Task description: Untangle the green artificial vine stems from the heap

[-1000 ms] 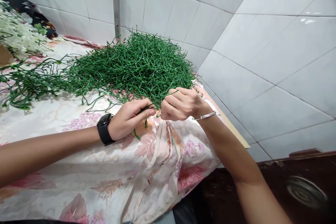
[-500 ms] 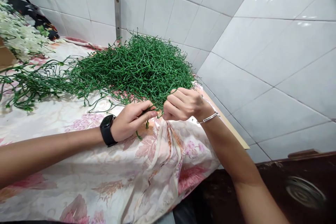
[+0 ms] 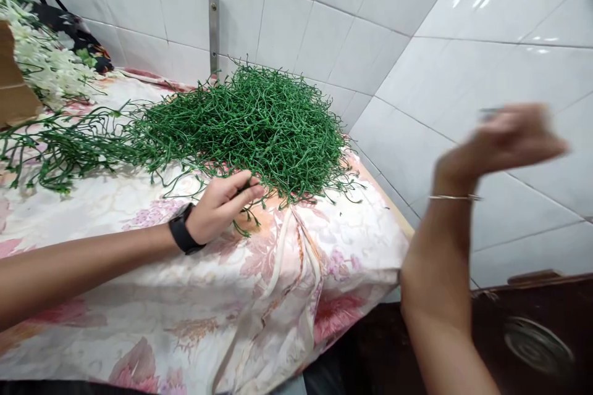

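My left hand (image 3: 227,205), with a black watch on its wrist, is closed on a green artificial flower stem (image 3: 241,228). Forked ends of the stem hang out below the fingers, and the rest is hidden in the hand. Just beyond lies a big tangled pile of green artificial stems (image 3: 278,129), heaped on a floral cloth (image 3: 185,296). My right hand (image 3: 514,136), wearing a thin bracelet, is raised well to the right of the pile, in front of the tiled wall. Motion blurs its fingers; a faint greenish bit shows at its edge, too smeared to name.
White artificial flowers (image 3: 55,68) and a brown cardboard piece (image 3: 16,86) are at the far left. Behind the pile, a metal bracket (image 3: 214,34) is fixed to the tiled wall (image 3: 296,18). A dark brown surface (image 3: 491,327) lies low at the right.
My right hand has left the left hand and swung up and to the right. The left hand has shifted slightly left, still closed on the stem. The view has moved a little.
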Demonstrator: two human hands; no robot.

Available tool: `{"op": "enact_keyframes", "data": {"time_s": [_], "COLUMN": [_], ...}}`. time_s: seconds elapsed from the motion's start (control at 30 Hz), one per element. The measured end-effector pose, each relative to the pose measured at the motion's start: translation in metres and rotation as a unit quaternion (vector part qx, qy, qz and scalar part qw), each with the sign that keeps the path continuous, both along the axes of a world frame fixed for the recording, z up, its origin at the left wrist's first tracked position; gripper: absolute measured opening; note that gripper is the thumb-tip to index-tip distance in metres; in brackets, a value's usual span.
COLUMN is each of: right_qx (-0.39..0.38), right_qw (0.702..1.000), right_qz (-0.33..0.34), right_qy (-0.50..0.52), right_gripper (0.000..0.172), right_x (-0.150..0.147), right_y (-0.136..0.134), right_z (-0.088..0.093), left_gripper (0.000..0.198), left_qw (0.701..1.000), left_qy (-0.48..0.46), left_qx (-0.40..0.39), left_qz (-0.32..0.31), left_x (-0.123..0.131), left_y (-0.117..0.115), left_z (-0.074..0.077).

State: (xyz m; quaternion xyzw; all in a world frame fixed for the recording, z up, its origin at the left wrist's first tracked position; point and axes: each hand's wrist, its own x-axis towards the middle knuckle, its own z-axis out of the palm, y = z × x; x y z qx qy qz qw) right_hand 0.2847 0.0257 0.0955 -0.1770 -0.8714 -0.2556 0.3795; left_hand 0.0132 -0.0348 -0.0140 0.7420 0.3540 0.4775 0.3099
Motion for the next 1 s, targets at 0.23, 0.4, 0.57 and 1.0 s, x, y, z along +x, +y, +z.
{"op": "enact_keyframes", "data": {"time_s": [0.23,0.4,0.57,1.0], "right_qx": [0.042,-0.066,-0.081,-0.146], "right_qw": [0.980,0.994,0.974,0.982], "right_qz": [-0.114,-0.087,-0.179,-0.105], "right_qy": [0.156,-0.029,-0.109,-0.054], "right_gripper": [0.029,0.022,0.036,0.043], "right_x": [0.005,-0.043,-0.070,-0.096], "right_y": [0.020,0.036,0.082,0.093], "right_z": [-0.018,-0.018,0.012,0.070], "left_gripper": [0.019,0.016,0.013,0.013], "left_qw": [0.998,0.993,0.987,0.987], "left_qy": [-0.055,-0.098,-0.145,-0.152], "left_qx": [-0.036,-0.063,-0.051,-0.030], "left_qz": [0.011,0.005,0.043,0.033], "left_x": [0.007,0.001,-0.010,-0.015], "left_y": [0.008,0.016,0.026,0.025], "left_z": [0.000,0.003,0.008,0.012]}}
